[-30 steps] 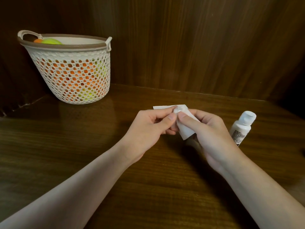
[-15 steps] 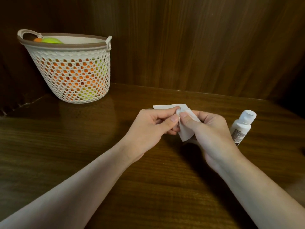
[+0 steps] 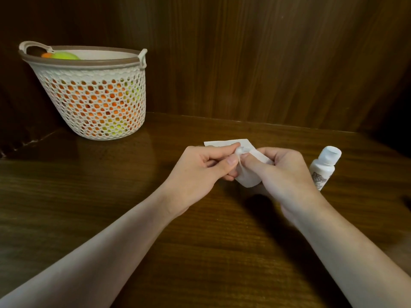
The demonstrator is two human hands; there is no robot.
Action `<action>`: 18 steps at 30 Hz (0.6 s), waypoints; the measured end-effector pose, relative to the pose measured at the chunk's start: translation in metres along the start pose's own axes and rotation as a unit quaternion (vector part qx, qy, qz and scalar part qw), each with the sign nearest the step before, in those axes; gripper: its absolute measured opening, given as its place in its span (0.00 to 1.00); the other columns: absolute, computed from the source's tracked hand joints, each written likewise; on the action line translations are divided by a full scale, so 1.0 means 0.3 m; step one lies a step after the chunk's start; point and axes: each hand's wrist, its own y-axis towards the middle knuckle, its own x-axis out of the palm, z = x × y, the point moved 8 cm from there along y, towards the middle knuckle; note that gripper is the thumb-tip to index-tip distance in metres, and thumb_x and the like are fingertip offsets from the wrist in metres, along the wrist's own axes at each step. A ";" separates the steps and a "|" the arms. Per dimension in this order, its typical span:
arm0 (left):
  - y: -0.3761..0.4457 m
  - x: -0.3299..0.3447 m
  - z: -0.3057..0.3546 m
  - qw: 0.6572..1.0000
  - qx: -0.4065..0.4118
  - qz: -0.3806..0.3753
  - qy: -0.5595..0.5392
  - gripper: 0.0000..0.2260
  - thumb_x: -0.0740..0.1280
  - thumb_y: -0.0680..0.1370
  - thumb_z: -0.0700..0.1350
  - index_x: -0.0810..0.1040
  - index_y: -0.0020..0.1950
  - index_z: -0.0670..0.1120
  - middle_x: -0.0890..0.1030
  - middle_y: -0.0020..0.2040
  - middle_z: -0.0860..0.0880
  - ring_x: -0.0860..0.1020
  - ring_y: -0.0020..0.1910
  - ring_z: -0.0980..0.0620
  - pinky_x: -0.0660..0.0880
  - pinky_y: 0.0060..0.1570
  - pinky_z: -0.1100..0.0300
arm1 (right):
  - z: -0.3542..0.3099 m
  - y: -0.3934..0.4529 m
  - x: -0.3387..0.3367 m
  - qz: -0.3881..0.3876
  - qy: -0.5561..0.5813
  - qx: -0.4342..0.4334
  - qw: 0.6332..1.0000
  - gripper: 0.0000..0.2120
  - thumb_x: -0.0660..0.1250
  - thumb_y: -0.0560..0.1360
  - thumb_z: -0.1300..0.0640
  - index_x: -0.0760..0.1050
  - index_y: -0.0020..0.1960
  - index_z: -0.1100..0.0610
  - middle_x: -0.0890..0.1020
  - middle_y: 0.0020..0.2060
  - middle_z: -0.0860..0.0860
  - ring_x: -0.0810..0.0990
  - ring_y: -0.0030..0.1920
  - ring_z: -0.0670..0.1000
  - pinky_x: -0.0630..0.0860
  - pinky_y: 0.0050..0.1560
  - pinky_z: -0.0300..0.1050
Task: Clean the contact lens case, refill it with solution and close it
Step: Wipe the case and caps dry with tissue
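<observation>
Dark wood panelling rises behind a brown wooden table with a glossy grain. Both bare forearms reach in from the bottom edge and the 2 hands meet above the middle of the table. The left hand has its fingers curled, thumb tip pressed against a white tissue. The right hand also curls around the tissue, pinching it from the other side with thumb and forefinger, so both hands are clamped on the same sheet. One flat corner of the tissue sticks out beyond the left fingers, and another flap hangs below the thumbs. At the point where the thumbs meet, a small pale, glossy lump shows in the folds; this may be the contact lens case, but it is too wrapped to tell for sure. Just beside the right hand, a small white bottle with a closed cap stands on the table. Far to the left, near the wall, a white mesh basket holds orange and yellow-green balls.
</observation>
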 end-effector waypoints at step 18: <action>0.010 -0.020 -0.026 0.999 -0.024 0.019 -0.035 0.17 0.68 0.85 0.41 0.81 0.73 0.47 0.88 0.59 0.46 0.86 0.56 0.46 0.81 0.65 0.42 | -0.024 -0.026 0.034 -0.050 0.129 -0.033 0.990 0.13 0.75 0.74 0.45 0.89 0.58 0.43 0.88 0.59 0.42 0.81 0.68 0.48 0.74 0.74 0.61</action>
